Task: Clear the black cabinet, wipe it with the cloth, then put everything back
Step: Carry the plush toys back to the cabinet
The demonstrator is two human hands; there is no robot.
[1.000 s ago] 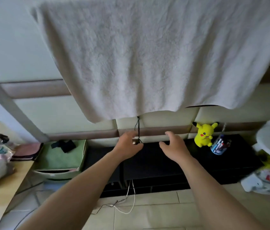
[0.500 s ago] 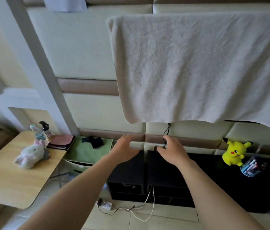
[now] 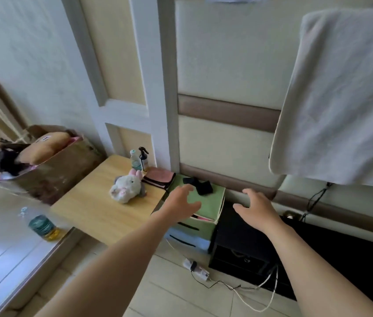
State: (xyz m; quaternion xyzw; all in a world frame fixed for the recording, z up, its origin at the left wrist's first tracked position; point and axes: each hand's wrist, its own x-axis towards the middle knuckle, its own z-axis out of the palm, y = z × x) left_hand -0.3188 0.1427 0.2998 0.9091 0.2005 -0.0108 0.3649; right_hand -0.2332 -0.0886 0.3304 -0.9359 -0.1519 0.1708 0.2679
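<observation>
You are holding both arms out in front of you. Your left hand (image 3: 181, 204) is hovering over the green fabric box (image 3: 213, 202), and your right hand (image 3: 258, 211) is hovering over the left end of the black cabinet (image 3: 332, 245). On both hands the fingers are spreading wide and curving loosely, gripping nothing.

The cabinet is sitting low on the tiled floor against the padded wall, with its left side just beside the green box. Its top is showing as a flat, matte black surface. Its front is equally dark, with a small metal pull on the left section. A white cable (image 3: 273, 280) is hanging down that front and trailing onto the floor toward a power strip (image 3: 195, 267). A small round metallic thing at the back edge is too blurred to name.

The pink cloth (image 3: 159, 177) is lying folded on the far corner of the wooden table (image 3: 94, 211), left of the green box, beside a plush rabbit (image 3: 127, 187) and a spray bottle (image 3: 143, 156). A pale towel (image 3: 341, 99) is hanging high at the right, above the cabinet.
</observation>
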